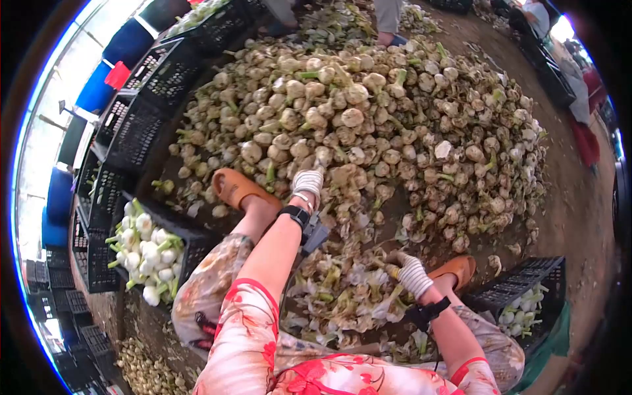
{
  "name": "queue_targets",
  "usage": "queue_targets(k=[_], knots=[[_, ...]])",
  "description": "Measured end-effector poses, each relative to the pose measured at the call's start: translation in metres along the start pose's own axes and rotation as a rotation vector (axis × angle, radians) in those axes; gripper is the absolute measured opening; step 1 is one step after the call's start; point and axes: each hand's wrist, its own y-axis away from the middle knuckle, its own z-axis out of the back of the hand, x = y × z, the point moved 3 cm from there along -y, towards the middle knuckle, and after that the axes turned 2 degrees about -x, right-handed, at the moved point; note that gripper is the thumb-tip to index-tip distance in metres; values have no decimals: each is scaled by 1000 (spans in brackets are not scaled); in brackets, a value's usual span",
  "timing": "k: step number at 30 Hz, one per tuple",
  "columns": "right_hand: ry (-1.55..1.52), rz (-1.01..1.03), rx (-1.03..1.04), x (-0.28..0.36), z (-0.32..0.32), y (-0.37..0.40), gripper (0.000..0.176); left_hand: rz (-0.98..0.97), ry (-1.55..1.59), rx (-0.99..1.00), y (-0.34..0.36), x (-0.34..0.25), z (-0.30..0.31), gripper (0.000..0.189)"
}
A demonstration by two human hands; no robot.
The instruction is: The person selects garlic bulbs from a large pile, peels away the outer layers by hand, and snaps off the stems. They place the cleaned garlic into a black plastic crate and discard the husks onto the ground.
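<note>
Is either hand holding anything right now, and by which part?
Cannot be told for certain: the left hand is at the bulb pile, its grip unclear; the right hand has a yellow object at its fingers, too small to identify or place the hold.

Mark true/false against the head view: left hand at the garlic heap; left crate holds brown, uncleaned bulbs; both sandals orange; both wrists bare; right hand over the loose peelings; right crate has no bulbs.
1. The left hand is at the near side of the garlic heap. True.
2. The left crate holds brown, uncleaned bulbs. False: its bulbs are white with green stems.
3. Both sandals are orange. True.
4. Both wrists are bare. False: each wears a black strap.
5. The right hand is over the loose peelings. True.
6. The right crate has no bulbs. False: white ones show inside.
</note>
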Motion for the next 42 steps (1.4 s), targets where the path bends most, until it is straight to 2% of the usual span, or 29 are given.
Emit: queue_targets(k=[1,2,4,5,6,7,9,10,12,13,14,15,17,18,19,21,22,23,25,26,30,34,36,37,38,39,40,41,42], knots=[[-31,-68,1,-6,5,-4,25,67,-190,76,-27,0,-18,42],[-24,58,-20,-19,7,-12,24,-84,-169,47,-51,8,-40,41],[2,1,-26,-26,10,-17,24,-390,-144,-11,-76,2,-62,41],[13,-27,-27,-28,10,-19,24,-367,-620,197,-82,0,-64,39],[46,-15,-32,-29,9,-20,24,-461,-796,262,-95,11,-80,36],[61,-20,-18,-35,7,-22,24,-179,-710,292,-68,-22,-47,46],[99,-11,7,-39,2,-29,25,-44,-407,150,-74,3,-54,49],[190,92,7,-22,4,-27,27,-119,-260,-17,-37,-20,-28,55],[-4,85,-21,-12,2,-28,28,-197,28,-157,-65,40,-52,54],[-101,85,-35,4,1,-27,28,-234,237,-275,-37,34,-28,54],[-60,114,-72,23,1,-28,27,-300,348,-269,-10,20,-13,58],[-249,171,-43,38,-3,-31,28,-366,461,-255,17,7,2,63],[-220,381,-184,99,-9,-19,28,-518,741,-186,72,-17,26,72],[-334,485,-203,102,-15,-28,27,-621,755,-168,104,-37,36,77],[-644,447,-140,113,-22,-28,27,-723,767,-146,137,-53,44,83],[-582,325,-69,135,-21,-10,28,-835,519,-225,186,-59,53,84],[-585,379,-110,136,-23,1,30,-907,581,-247,205,-62,57,80],[-680,383,-33,137,-22,16,31,-821,627,-194,221,-62,61,79],[-682,369,-39,137,-23,41,32,-853,685,-167,245,-60,62,82],[-726,276,3,135,-22,57,33,-751,966,-6,256,-60,57,82],[-595,502,-17,131,-23,90,31,-749,899,2,292,-57,70,82],[-114,687,-126,156,-18,134,20,-573,1222,207,308,-54,76,70],[-2,629,-149,147,-18,127,18,-576,881,44,309,-46,86,68],[-186,552,-97,151,-24,133,18,-469,1052,174,306,-39,76,68],[-330,502,-59,162,-32,143,17,-541,1123,221,304,-32,74,65],[-92,568,-98,160,-27,139,17,-474,1204,356,310,-34,83,61],[-187,663,-101,163,-34,141,16,-391,1278,484,315,-36,93,58],[-15,633,-107,161,-28,142,17,-428,1304,523,306,-27,82,57],[-24,637,-82,155,-27,138,18,-355,1307,583,307,-25,90,58]])
